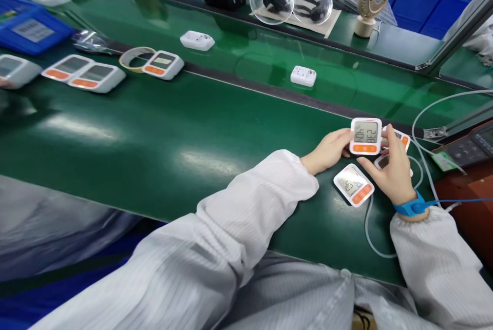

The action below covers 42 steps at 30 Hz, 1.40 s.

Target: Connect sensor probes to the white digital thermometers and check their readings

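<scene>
What looks like a blood pressure monitor (365,149), white with orange buttons and lit digits on its screen, is held up at the right of the bench. My left hand (330,151) grips its left edge. Thumb below and fingers at the right edge, my right hand (396,173) is closed about the same monitor; a blue wrist strap (412,207) circles that wrist. Just below lies a second monitor (353,185), tilted, its screen showing digits. Two more monitors, one with orange buttons (405,141), are partly hidden behind my right hand.
A grey hose (370,232) loops over the green bench (231,130). At the right edge stands a dark instrument (472,148). Several monitors (98,77), a tape roll (134,58) and a blue bin (33,24) are at left. White sockets (303,76) lie beyond the rail.
</scene>
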### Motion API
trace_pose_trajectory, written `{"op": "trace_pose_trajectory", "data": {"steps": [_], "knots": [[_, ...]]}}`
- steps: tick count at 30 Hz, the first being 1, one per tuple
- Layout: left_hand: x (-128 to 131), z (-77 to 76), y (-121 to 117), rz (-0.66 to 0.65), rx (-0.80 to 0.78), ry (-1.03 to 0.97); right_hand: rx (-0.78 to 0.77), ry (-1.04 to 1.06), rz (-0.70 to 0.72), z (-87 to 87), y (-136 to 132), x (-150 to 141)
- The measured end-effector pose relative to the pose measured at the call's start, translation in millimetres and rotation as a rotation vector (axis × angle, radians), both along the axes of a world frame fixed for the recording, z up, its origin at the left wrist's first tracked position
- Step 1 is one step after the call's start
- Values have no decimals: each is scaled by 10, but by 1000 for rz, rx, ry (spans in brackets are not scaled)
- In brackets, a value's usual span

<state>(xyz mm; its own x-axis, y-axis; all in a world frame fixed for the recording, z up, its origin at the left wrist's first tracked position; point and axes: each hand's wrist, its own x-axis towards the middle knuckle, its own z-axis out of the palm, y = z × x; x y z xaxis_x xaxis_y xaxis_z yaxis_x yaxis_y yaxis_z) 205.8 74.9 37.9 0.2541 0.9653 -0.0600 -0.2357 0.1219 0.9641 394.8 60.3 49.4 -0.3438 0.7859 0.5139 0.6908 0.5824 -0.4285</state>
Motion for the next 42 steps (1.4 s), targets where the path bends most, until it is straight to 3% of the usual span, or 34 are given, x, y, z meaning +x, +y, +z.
{"op": "trace_pose_trajectory", "data": {"steps": [3, 7, 14, 17, 20, 23, 29, 34, 38, 40, 42], "knots": [[-21, 5, 48, 12, -117, -79, -61, 30, 36, 36, -53, 22], [-15, -17, 37, -95, -147, -170, -119, -10, -38, 73, -88, 37], [-74, 65, -25, -339, -101, -222, 31, -13, -71, 100, -85, 30], [-97, 80, -16, -367, -83, -196, 84, -89, -142, 87, -79, 39], [-104, 54, 26, -285, -80, -199, 82, -157, -192, 103, -87, 43], [-128, 28, 91, -109, -82, -159, 42, -169, -154, 150, -134, 27], [-180, 22, 157, 197, -74, 154, -278, -380, 210, 169, -266, -32], [-225, 6, 140, 217, 76, 570, -510, -305, 275, 141, -280, -73], [-314, 65, 118, 225, 229, 940, -558, -156, 338, 203, -286, -102], [-331, 119, 91, 264, 275, 983, -545, -54, 288, 232, -290, -101], [-304, 170, 43, 210, 332, 799, -508, 97, 138, 237, -283, -85]]}}
